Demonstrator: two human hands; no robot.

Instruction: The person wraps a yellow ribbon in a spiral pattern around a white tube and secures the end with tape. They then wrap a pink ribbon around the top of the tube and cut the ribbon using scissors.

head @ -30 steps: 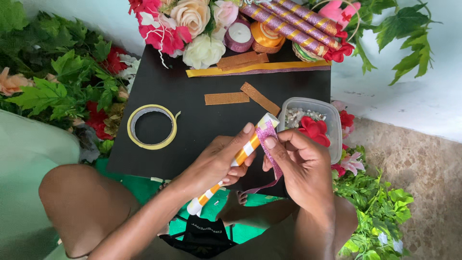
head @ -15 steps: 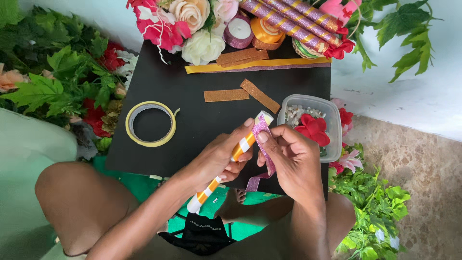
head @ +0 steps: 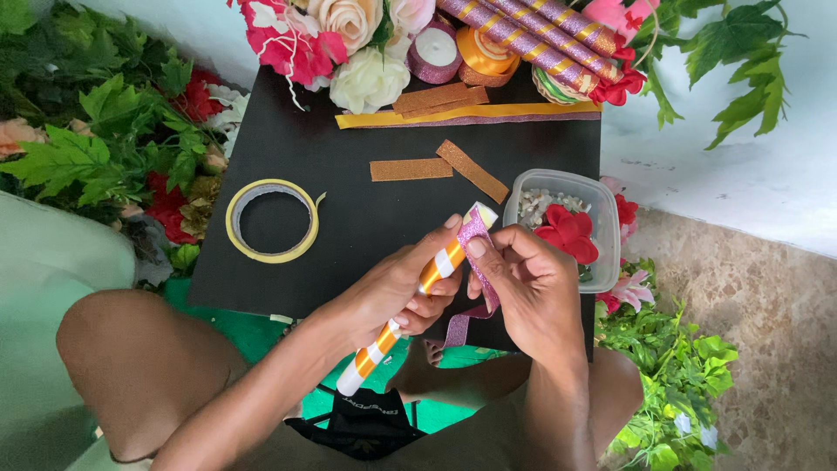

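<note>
The left hand (head: 392, 292) is closed around a white stick spiralled with orange ribbon (head: 410, 296), which slants from about seven o'clock up to one o'clock over the near edge of the black counter (head: 375, 214). The right hand (head: 523, 283) pinches a pink glitter ribbon (head: 478, 253) against the stick's upper end, thumb and forefinger pressing it; the ribbon's loose tail hangs down below the hands. At ten o'clock from the hands lies a roll of yellow tape (head: 272, 221). At twelve o'clock lie two brown glitter strips (head: 436, 167). At two o'clock, just beside the right hand, stands a clear plastic tub (head: 602, 187) holding a red flower (head: 568, 234).
</note>
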